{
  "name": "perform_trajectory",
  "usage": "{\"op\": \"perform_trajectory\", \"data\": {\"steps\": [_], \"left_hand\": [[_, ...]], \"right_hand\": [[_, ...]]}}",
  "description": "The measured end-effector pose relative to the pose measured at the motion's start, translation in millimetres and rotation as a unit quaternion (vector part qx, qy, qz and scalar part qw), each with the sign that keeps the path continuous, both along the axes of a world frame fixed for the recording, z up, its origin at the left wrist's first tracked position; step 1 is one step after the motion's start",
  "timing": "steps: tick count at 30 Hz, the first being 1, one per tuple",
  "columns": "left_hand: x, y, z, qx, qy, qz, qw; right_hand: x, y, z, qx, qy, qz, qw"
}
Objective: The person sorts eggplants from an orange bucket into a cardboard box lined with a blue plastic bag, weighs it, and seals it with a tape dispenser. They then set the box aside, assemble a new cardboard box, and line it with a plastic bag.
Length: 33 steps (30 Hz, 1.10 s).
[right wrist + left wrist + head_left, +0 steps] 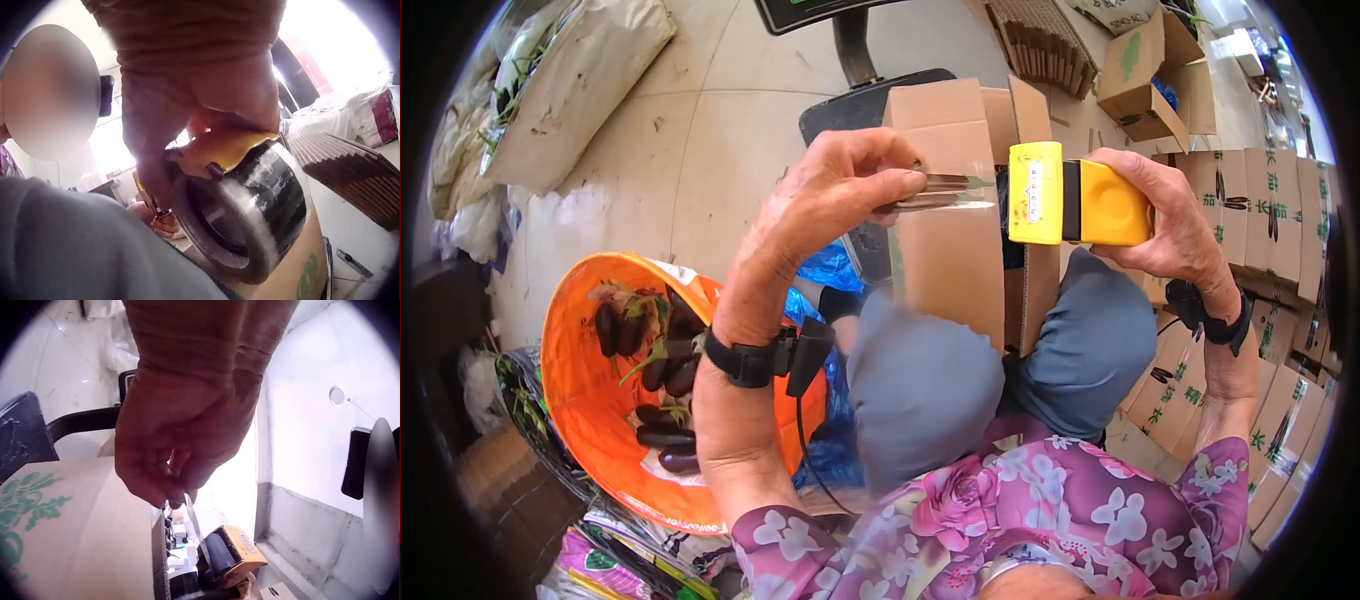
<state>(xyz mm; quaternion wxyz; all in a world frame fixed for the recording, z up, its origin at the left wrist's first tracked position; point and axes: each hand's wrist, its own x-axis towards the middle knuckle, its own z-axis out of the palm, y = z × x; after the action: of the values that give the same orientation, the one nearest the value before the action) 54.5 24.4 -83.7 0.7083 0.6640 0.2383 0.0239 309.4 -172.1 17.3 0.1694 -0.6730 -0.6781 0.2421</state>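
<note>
My left hand (840, 185) pinches the end of a strip of clear packing tape (195, 522) between thumb and fingers. In the left wrist view the strip runs down to a yellow tape dispenser (1032, 195). My right hand (1172, 218) grips that dispenser by its far end, thumb and fingers around the yellow body. The right wrist view shows the tape roll (278, 200) below that hand. A cardboard box (950, 260) stands in front of the knees, under the stretched tape, with a side flap (1030, 110) raised. The dispenser overlaps the box's right part in the head view.
An orange basket (565, 390) with several dark eggplants (665, 437) stands at left. Behind the box is a black scale platform (825, 118). Flattened cartons (1040, 45) and an opened box (1135, 85) lie beyond. Printed cartons (1270, 210) are stacked at right.
</note>
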Motion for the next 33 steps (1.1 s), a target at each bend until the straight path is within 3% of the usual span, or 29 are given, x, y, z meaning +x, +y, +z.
{"op": "perform_trajectory", "data": {"steps": [2,7,11,14,16,18,19,26,32,33], "left_hand": [[-11,-10,-26,-0.036,-0.058,0.054,0.996],[-38,-26,-48,-0.09,-0.042,0.125,0.987],[-79,-14,-96,-0.136,-0.028,0.211,0.968],[-85,-17,-106,-0.18,-0.008,0.225,0.958],[-80,-19,-105,-0.168,-0.012,0.238,0.957],[-75,-21,-112,-0.155,-0.035,0.263,0.952],[-69,-26,-106,-0.074,-0.023,0.269,0.96],[-50,-46,-131,0.15,-0.039,0.32,0.934],[-26,-57,-139,0.238,0.036,0.305,0.922],[-20,-59,-150,0.348,-0.005,0.323,0.88]], "right_hand": [[-6,5,-2,-0.006,-0.011,0.006,1.0],[-11,12,-4,-0.023,-0.065,0.061,0.996],[-13,15,5,-0.05,-0.096,0.068,0.992],[-16,14,7,-0.065,-0.121,0.057,0.989],[-15,10,4,-0.003,-0.131,0.051,0.99],[-16,7,11,-0.021,-0.125,0.054,0.99],[-16,7,14,-0.034,-0.122,0.056,0.99],[-9,5,3,-0.036,-0.121,0.046,0.991],[-4,5,-1,-0.05,-0.119,0.045,0.991],[-4,4,-2,-0.052,-0.121,0.039,0.991]]}}
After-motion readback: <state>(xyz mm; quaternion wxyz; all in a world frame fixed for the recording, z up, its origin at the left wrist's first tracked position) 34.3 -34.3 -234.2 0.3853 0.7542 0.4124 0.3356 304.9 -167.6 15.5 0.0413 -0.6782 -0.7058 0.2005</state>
